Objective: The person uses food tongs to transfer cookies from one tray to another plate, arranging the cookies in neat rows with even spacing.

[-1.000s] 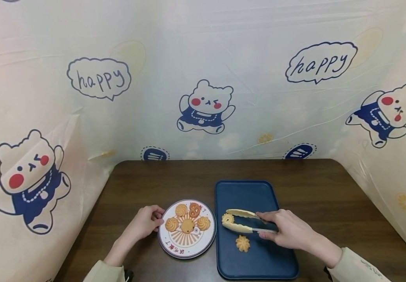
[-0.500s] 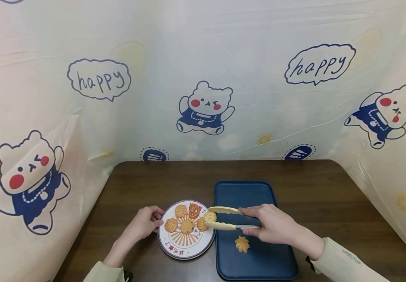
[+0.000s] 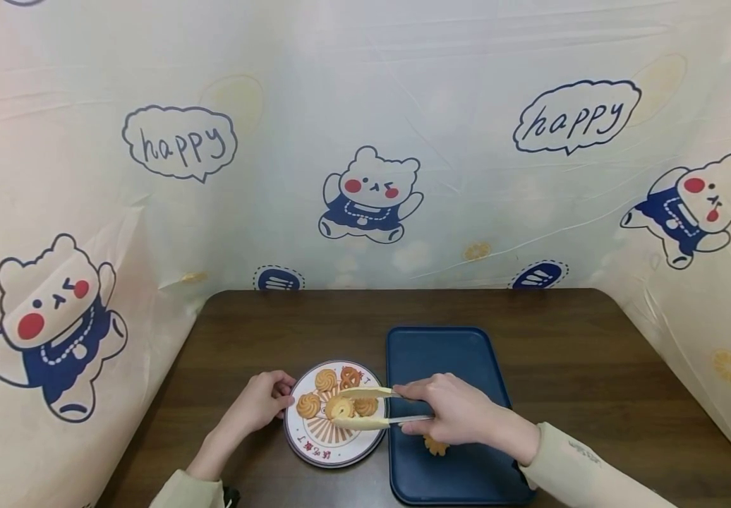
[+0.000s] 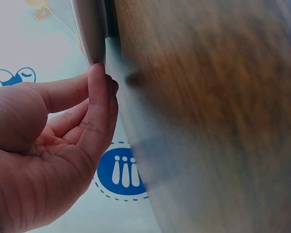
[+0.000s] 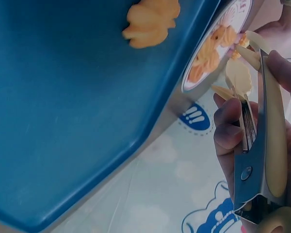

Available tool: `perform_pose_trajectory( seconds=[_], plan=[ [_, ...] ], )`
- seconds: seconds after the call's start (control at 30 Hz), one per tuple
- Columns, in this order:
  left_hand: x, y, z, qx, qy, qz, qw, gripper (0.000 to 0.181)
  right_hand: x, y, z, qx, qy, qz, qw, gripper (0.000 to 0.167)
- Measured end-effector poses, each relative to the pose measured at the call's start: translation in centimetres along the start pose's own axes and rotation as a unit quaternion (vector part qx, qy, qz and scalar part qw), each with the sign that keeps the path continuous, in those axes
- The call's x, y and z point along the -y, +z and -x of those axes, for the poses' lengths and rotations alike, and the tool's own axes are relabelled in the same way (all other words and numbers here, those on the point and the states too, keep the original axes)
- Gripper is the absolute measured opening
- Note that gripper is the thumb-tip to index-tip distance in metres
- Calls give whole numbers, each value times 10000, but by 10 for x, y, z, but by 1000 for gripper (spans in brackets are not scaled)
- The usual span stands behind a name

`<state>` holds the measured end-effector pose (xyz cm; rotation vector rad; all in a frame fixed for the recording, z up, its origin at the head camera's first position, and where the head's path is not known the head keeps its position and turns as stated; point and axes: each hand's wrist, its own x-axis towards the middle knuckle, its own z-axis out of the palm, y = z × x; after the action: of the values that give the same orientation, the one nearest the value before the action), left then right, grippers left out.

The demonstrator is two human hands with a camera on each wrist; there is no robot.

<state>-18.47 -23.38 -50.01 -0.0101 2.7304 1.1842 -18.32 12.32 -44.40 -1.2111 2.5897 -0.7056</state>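
My right hand (image 3: 457,410) grips cream-tipped metal tongs (image 3: 368,423). Between the tong tips is a round yellow cookie (image 3: 342,408), over the middle of a white patterned plate (image 3: 335,450). The plate also bears several swirl cookies (image 3: 307,406) and a pretzel-shaped one (image 3: 350,377); the tongs partly cover what lies beneath them. At the plate's left rim, my left hand (image 3: 265,398) pinches the edge between thumb and fingers, as the left wrist view shows. A flower-shaped cookie (image 5: 153,22) lies on the blue tray (image 3: 442,353), half hidden by my right hand in the head view.
The tray stands right beside the plate on a brown wooden table (image 3: 264,324). Behind and at both sides hangs a pale cloth (image 3: 467,106) with printed bears and lettering.
My right hand has moved left with the tongs, carrying the yellow cookie from the tray to over the middle of the plate. My left hand has stayed at the plate's rim.
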Motion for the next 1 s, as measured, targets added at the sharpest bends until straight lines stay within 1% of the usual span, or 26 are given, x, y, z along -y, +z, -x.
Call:
perform_pose_trajectory(
  seconds=[0.3,0.6,0.77,1.0],
  plan=[
    [1,0,0,22,-83,-22,10000,19,5,18,-13,104,-513,127,9985,49],
    [1,-1,0,19,19,-80,10000,18,7,30,-22,122,-916,150,9956,49],
    [1,0,-1,10,24,-71,10000,18,8,34,-23,68,-1044,169,9944,48],
    [2,0,-2,7,44,-35,10000,18,10,34,-25,195,-867,127,9960,49]
  ],
)
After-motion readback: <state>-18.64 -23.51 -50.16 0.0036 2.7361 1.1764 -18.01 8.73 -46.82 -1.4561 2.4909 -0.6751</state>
